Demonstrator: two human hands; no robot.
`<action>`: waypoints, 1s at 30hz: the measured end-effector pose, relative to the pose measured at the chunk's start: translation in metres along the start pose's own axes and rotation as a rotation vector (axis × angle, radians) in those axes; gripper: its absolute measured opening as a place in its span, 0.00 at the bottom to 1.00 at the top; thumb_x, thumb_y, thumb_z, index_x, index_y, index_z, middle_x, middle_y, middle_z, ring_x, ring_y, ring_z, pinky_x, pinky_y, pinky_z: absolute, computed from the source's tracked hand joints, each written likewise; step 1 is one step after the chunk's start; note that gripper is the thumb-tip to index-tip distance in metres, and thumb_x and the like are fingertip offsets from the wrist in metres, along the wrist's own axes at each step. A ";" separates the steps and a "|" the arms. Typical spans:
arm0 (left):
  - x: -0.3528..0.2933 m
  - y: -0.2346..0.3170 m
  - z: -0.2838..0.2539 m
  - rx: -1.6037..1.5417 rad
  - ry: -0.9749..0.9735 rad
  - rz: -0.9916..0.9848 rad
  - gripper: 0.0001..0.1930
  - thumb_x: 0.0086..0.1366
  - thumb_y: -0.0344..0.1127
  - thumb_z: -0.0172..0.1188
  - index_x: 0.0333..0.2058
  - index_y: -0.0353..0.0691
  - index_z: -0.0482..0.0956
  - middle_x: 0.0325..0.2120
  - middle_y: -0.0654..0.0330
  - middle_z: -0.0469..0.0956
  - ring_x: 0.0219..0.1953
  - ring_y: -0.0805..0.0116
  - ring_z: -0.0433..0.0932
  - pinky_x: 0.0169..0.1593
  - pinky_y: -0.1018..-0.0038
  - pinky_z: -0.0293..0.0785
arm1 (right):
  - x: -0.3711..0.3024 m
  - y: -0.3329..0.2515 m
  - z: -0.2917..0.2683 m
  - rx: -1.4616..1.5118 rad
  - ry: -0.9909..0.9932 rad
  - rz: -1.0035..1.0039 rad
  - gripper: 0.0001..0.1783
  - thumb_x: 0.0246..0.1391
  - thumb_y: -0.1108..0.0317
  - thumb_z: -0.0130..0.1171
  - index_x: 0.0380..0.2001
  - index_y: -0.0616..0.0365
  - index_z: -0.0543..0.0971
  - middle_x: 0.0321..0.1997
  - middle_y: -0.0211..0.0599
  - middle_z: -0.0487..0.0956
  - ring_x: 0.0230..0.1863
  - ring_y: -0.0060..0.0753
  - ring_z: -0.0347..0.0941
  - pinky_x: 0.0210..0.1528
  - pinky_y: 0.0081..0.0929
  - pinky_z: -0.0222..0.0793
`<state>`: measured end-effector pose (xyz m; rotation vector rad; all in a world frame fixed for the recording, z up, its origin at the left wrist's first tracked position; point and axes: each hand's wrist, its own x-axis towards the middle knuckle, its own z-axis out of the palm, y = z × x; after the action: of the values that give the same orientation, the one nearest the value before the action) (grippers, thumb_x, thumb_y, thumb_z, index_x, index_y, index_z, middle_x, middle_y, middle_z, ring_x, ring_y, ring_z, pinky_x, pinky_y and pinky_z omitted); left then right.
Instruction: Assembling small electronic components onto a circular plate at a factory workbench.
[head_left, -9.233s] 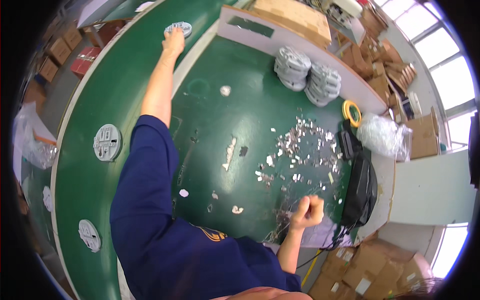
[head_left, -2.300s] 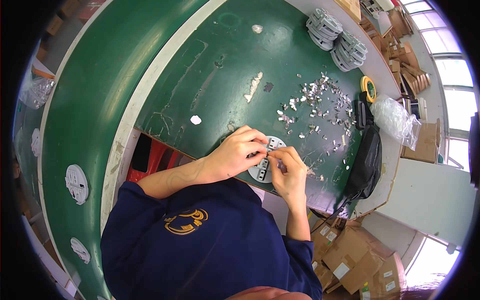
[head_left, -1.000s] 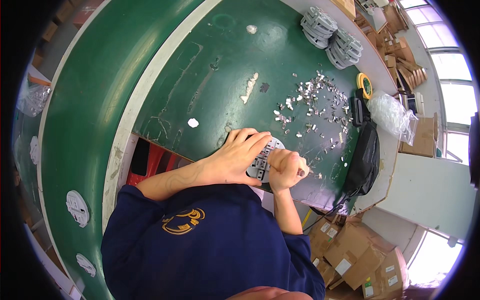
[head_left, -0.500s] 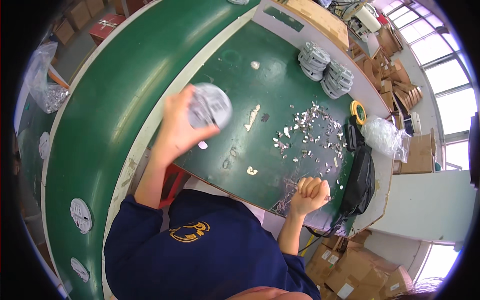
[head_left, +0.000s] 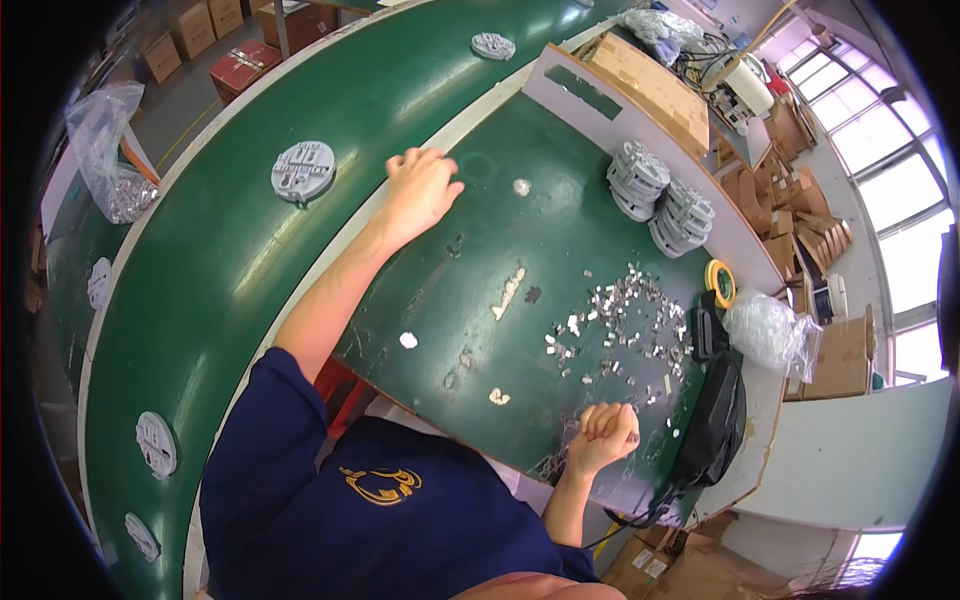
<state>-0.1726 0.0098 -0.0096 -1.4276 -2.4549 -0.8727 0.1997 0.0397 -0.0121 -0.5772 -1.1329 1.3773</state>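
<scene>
My left hand hovers over the far left edge of the green worktable. It holds nothing, and its loosely bent fingers are apart. Just left of it, a round grey plastic housing with molded slots lies flat on the green conveyor belt. My right hand is curled into a fist near the table's front edge; whatever may be inside is hidden. Beyond that fist, many small metal and white pieces lie scattered over the tabletop.
Two stacks of grey round housings stand by the low partition at the back. More housings ride on the belt. A yellow tape roll, a black bag and a clear plastic bag line the right side.
The round grey housing has gone from my left hand onto the belt, and that hand has let go and moved farther forward. My right fist remains closed; the view has shifted slightly.
</scene>
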 end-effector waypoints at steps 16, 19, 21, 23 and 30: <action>0.305 -0.112 0.196 0.226 0.275 -0.110 0.19 0.67 0.35 0.49 0.57 0.42 0.68 0.56 0.59 0.70 0.56 0.48 0.72 0.54 0.49 0.72 | -0.006 0.015 -0.008 -0.867 -0.100 -0.714 0.18 0.50 0.81 0.48 0.10 0.62 0.59 0.09 0.37 0.64 0.10 0.34 0.63 0.15 0.28 0.64; 0.317 -0.117 0.188 0.165 0.113 -0.181 0.21 0.64 0.31 0.56 0.56 0.46 0.70 0.59 0.58 0.68 0.57 0.49 0.71 0.54 0.51 0.72 | -0.006 0.013 -0.010 -0.888 -0.117 -0.692 0.16 0.48 0.83 0.49 0.11 0.63 0.60 0.11 0.39 0.66 0.11 0.37 0.64 0.15 0.29 0.65; 0.321 -0.147 0.181 0.102 0.119 -0.119 0.16 0.65 0.31 0.55 0.52 0.44 0.74 0.54 0.58 0.72 0.53 0.48 0.74 0.52 0.50 0.73 | 0.005 0.010 -0.002 -0.931 -0.094 -0.714 0.14 0.48 0.81 0.49 0.12 0.64 0.62 0.11 0.40 0.66 0.10 0.37 0.64 0.14 0.29 0.62; 0.314 -0.159 0.173 0.022 0.300 0.047 0.10 0.63 0.29 0.58 0.44 0.43 0.79 0.45 0.56 0.77 0.47 0.50 0.77 0.50 0.57 0.74 | 0.003 0.004 0.001 -0.936 -0.094 -0.730 0.12 0.48 0.80 0.49 0.13 0.66 0.65 0.12 0.42 0.68 0.10 0.38 0.64 0.14 0.28 0.59; 0.169 -0.025 0.038 -0.289 0.011 0.528 0.07 0.60 0.24 0.60 0.38 0.36 0.78 0.34 0.54 0.77 0.38 0.52 0.78 0.42 0.65 0.74 | 0.014 0.008 0.005 -1.113 -0.039 -0.154 0.10 0.48 0.77 0.66 0.21 0.60 0.73 0.16 0.34 0.67 0.14 0.29 0.63 0.19 0.26 0.60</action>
<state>-0.2772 0.1472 0.0208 -2.0225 -1.8388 -1.1194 0.1895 0.0530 -0.0128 -1.2017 -1.9026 0.5182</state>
